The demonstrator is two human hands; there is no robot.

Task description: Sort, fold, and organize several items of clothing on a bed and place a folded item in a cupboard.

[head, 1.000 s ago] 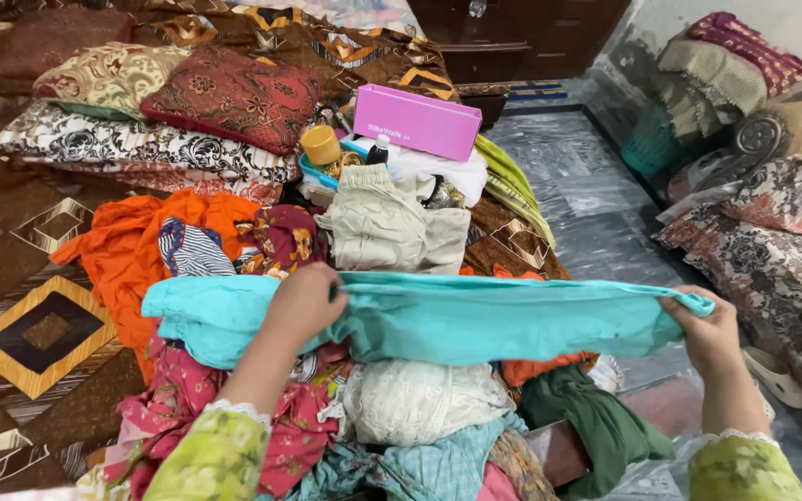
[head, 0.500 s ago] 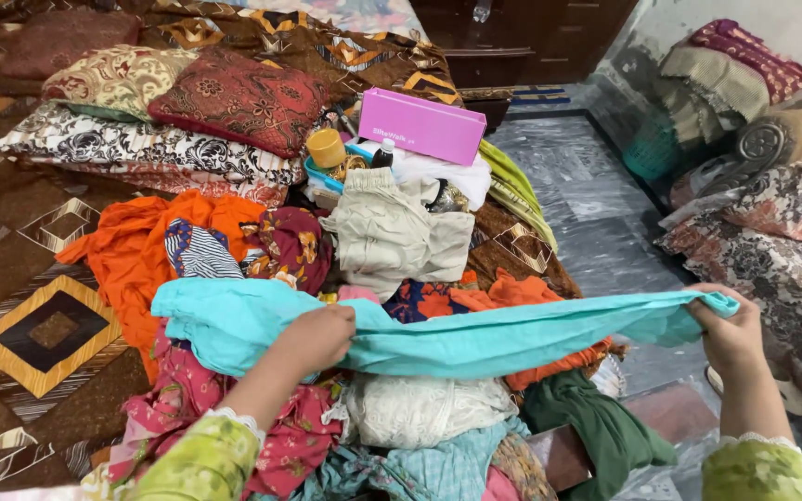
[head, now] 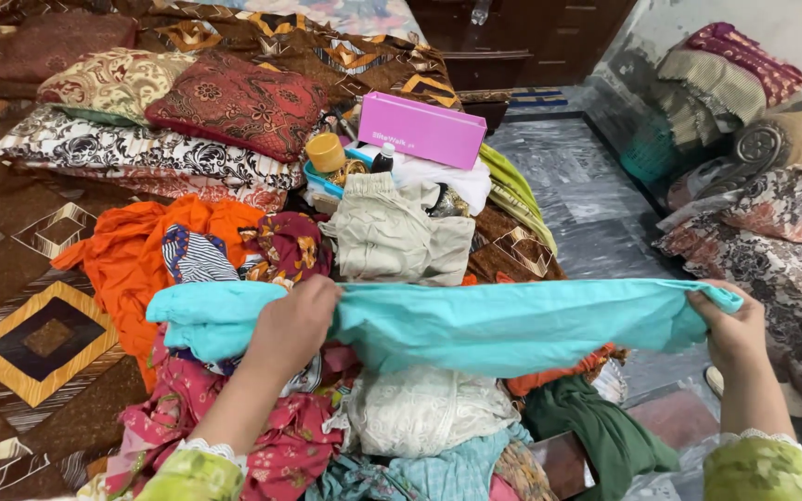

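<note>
Here, both hands grip a turquoise garment (head: 503, 325), stretched left to right. The left hand (head: 291, 327) and right hand (head: 733, 329) clutch it above the near clothes pile (head: 420, 408).

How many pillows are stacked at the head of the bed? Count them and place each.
4 that show. A cream patterned pillow and a red floral pillow lie on top, a black-and-white pillow beneath them, and a dark maroon pillow behind. More may be hidden underneath.

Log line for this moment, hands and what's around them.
left hand: grips turquoise cloth | right hand: grips its other end | cloth: stretched above clothes pile | behind: pink box
</note>
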